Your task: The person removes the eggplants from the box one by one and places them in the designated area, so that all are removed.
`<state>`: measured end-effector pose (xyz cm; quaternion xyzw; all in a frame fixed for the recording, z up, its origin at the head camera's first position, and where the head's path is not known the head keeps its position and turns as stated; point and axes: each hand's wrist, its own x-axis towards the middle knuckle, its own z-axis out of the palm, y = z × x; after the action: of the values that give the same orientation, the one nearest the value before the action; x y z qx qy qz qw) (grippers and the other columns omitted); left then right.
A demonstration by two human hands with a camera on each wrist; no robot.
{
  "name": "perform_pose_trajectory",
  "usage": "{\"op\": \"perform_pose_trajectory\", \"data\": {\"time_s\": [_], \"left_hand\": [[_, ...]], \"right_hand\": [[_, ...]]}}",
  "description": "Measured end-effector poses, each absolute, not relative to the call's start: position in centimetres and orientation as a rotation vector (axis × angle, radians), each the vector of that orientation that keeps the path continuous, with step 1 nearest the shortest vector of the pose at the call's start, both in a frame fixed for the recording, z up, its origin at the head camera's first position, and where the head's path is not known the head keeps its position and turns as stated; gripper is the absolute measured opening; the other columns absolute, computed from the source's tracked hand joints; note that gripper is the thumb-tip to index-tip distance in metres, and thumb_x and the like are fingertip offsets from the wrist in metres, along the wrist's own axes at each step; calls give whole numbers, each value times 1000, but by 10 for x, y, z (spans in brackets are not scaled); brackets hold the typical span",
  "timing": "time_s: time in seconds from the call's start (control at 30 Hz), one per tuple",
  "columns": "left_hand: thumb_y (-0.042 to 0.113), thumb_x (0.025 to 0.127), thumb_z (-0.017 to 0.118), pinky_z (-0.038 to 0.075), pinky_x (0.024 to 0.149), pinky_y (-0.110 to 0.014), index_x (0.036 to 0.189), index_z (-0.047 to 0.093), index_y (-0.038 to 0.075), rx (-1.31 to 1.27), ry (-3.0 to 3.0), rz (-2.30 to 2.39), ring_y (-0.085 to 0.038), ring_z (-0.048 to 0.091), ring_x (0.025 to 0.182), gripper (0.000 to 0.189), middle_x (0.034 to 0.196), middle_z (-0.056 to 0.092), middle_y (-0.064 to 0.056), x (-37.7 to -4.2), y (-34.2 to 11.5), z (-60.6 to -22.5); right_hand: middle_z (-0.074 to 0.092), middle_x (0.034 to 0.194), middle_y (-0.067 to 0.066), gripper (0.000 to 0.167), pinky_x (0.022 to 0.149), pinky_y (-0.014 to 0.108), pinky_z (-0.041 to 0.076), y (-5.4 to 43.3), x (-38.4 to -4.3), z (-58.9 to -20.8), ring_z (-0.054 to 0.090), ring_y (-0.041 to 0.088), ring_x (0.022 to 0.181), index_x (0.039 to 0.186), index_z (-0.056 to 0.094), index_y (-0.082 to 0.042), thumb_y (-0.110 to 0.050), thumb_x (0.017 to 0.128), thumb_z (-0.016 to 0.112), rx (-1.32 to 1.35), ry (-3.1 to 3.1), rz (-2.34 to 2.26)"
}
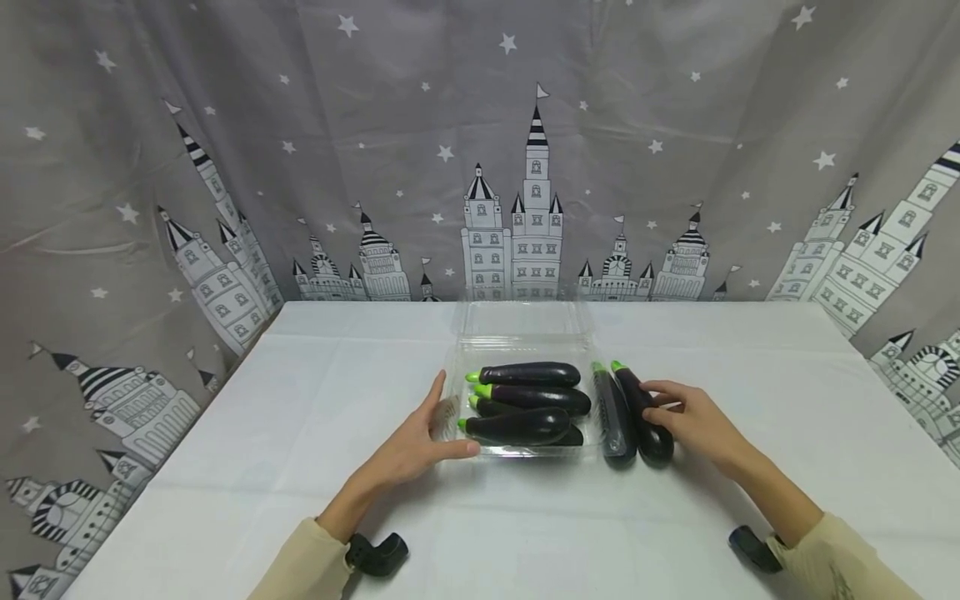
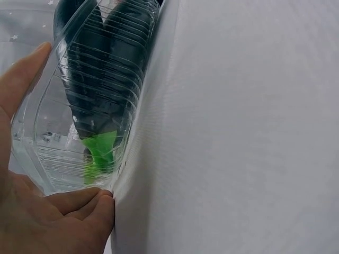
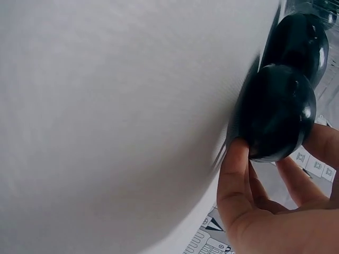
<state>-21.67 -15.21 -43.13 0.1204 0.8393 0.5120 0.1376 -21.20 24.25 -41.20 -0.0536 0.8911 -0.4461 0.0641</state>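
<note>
A clear plastic container holds several dark, glossy eggplants with bright green stem ends, pointing left. My left hand spreads around its front left corner, thumb along the front and forefinger up the left side; in the left wrist view the fingertips touch the base at the table. Right of the container, two more eggplants lie side by side: the inner eggplant against the wall, the outer eggplant beside it. My right hand grips the outer one from the right, thumb and fingers around its dark body.
The container's lid stands raised at the back, hinged to the box. A white cloth covers the table. Behind it hangs a grey curtain with stars and castles. Black wrist devices sit by both beige sleeves.
</note>
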Motion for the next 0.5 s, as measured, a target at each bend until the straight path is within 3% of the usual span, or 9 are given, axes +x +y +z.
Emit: {"op": "perform_pose_trajectory", "data": {"time_s": [0.5], "left_hand": [[43,77,83,13,116,-53,160,-4,18,356,2422,1488,-32,11,148,122,160,19,-20,-216,-152,-431]], "right_hand": [[60,120,27,47,71,34,51,242,-209,-411,63,33,103,137,53,4,-14,95,64,-171,2668,-1400]]}}
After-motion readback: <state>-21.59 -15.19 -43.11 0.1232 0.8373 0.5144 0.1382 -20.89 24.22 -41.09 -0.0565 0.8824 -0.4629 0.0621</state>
